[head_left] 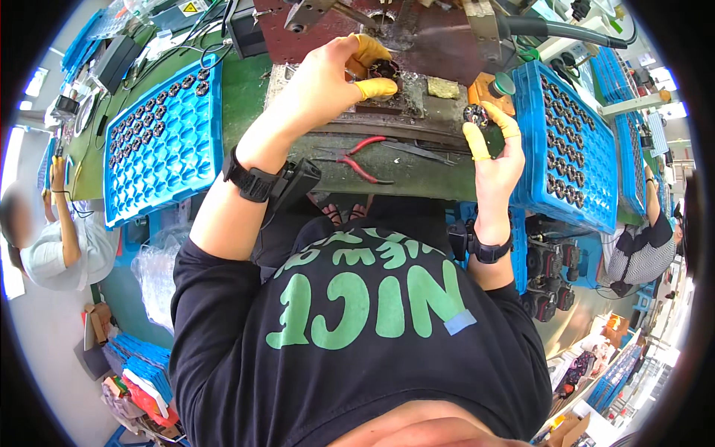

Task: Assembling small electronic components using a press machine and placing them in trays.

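Observation:
My left hand (pixel 320 83), with yellow finger covers, reaches to the machine and has its thumb and finger around a small dark ring-shaped motor stator (pixel 385 70) at the metal fixture (pixel 376 104). My right hand (pixel 497 153), also in yellow finger covers, pinches another stator (pixel 475 115) between thumb and fingertips, just left of the right-hand blue tray. Red-handled pliers (pixel 357 160) and metal tweezers (pixel 421 151) lie on the bench between me and the fixture.
A blue tray (pixel 167 179) partly filled with stators is at the left. Stacked blue trays (pixel 532 149) with rows of stators stand at the right. A yellowish block (pixel 444 88) and a round green-topped container (pixel 503 83) sit by the machine. Other people work on both sides.

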The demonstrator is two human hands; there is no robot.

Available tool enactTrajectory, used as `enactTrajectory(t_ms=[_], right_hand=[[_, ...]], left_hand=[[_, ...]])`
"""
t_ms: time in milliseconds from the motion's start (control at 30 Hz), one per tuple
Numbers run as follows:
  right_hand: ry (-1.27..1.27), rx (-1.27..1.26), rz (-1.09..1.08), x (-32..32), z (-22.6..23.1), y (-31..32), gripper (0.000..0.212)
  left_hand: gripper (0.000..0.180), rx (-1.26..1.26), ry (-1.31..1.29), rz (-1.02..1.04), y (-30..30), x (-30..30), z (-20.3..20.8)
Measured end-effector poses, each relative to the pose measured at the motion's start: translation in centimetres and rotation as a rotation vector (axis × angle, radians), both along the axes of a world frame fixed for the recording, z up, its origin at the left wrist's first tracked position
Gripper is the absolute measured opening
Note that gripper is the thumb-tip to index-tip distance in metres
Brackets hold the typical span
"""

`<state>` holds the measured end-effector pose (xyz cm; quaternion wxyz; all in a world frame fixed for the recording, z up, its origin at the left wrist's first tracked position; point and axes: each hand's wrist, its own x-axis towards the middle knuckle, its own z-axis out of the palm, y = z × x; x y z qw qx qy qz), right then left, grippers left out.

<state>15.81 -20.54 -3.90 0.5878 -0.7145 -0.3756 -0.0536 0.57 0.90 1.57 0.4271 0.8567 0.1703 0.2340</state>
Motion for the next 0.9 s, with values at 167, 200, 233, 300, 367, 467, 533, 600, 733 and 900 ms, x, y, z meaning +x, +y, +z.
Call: enactTrajectory(t_ms=[167,200,233,300,367,467,533,600,733,900], right_hand=[[-0.071,-0.038,-0.012,0.0,0.1,-0.5,0.040],[-0.071,-0.038,-0.009,0.0,0.1,-0.6,0.040],[-0.100,-0.040,-0.023,0.3,0.0,-0.6,0.040],[-0.134,-0.044,-0.037,0.6,0.1,-0.6,0.039],[-0.283,-0.087,-0.085,0.8,0.6,-0.3,0.039],[-0.342,-0.137,-0.100,1.4,1.2,0.4,0.039],[-0.322,-0.132,-0.092,1.7,1.3,1.2,0.037],[-0.506,-0.152,-0.130,2.8,1.1,1.8,0.035],[-0.182,-0.075,-0.112,3.9,-0.2,2.0,0.035],[-0.448,-0.197,-0.104,4.0,-0.9,1.9,0.032]], left_hand=[[0.046,0.001,-0.008,-0.052,1.0,0.0,-0.6],[0.046,-0.070,-0.001,-0.094,1.2,0.0,-0.6],[0.042,-0.047,0.051,-0.086,0.8,-0.1,0.2],[0.040,0.201,-0.038,-0.010,-0.3,0.3,-0.7],[0.035,0.467,-0.170,0.117,-1.7,0.3,-1.5],[0.044,0.292,-0.155,0.107,-1.2,0.3,-2.0],[0.047,0.236,-0.143,0.105,-0.6,0.1,-2.2],[0.062,0.082,-0.088,0.111,-0.8,-0.4,-1.9],[0.071,-0.006,-0.150,0.086,0.0,-2.5,-2.1],[0.027,0.197,0.236,0.240,7.3,-11.0,-0.3]])
